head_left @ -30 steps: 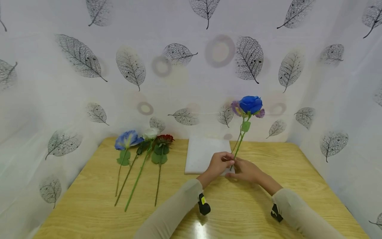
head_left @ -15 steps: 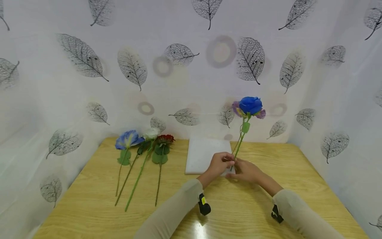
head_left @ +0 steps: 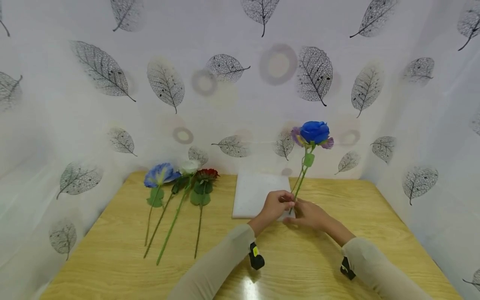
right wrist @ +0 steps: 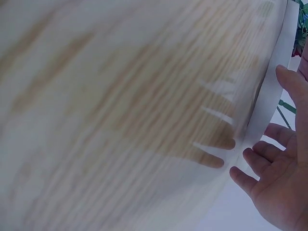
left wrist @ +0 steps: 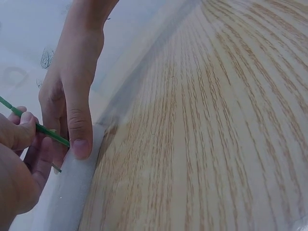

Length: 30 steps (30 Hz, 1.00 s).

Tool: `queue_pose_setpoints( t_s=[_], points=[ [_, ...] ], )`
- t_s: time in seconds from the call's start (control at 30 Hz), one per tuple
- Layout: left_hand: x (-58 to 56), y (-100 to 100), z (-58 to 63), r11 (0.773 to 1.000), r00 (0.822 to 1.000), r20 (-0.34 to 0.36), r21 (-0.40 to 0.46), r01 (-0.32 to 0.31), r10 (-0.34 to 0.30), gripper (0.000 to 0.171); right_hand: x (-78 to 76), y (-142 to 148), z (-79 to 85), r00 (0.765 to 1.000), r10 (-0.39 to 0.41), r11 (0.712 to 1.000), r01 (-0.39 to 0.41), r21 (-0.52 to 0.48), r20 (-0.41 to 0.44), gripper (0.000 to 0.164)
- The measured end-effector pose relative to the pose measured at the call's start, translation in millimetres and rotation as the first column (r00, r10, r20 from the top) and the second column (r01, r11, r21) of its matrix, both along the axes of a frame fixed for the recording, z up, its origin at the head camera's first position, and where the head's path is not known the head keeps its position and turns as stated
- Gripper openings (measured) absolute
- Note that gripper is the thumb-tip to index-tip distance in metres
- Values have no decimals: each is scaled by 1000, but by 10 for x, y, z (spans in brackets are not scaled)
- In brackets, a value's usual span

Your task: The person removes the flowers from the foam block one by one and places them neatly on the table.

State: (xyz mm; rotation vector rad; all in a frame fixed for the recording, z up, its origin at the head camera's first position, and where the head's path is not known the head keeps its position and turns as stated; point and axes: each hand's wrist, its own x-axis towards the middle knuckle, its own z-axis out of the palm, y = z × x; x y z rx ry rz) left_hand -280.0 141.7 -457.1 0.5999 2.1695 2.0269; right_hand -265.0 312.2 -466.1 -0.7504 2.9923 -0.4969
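Observation:
In the head view a blue rose (head_left: 315, 132) stands upright, with a purple flower (head_left: 296, 136) just behind it. My left hand (head_left: 275, 205) pinches their green stems between thumb and fingers, low down. My right hand (head_left: 309, 214) is close against the left, fingers and thumb extended on either side of the lower stem ends. The left wrist view has a green stem (left wrist: 45, 131) running from the left fingers towards the straight right thumb (left wrist: 80, 147). The right wrist view shows relaxed, spread fingers (right wrist: 257, 161). Under both hands lies the near right corner of a white slab (head_left: 258, 193).
To the left on the wooden table (head_left: 123, 275) lie a blue-violet flower (head_left: 161, 175), a white flower (head_left: 190, 167) and a dark red flower (head_left: 207, 175), stems towards me. A leaf-printed white curtain (head_left: 232, 108) surrounds the table's back and sides.

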Motion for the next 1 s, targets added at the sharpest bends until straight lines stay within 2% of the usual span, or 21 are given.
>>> queue_pose_setpoints(
  t_s=[0.23,0.63,0.9,1.0],
  points=[
    [-19,11,-15,1000,1000,-5,6,6,-6,9,6,-5,5,1000,6,1000,-6,-8,7,74],
    [-66,23,-3,999,1000,-23,41,21,-20,10,34,-23,57,1000,-19,1000,19,0,8,78],
    [-135,20,161,996,996,-74,81,48,-42,11,36,3,27,1000,-13,1000,13,3,1,84],
    [-154,7,176,996,996,-74,74,55,-50,12,43,7,26,1000,-15,1000,15,0,20,86]
  ],
)
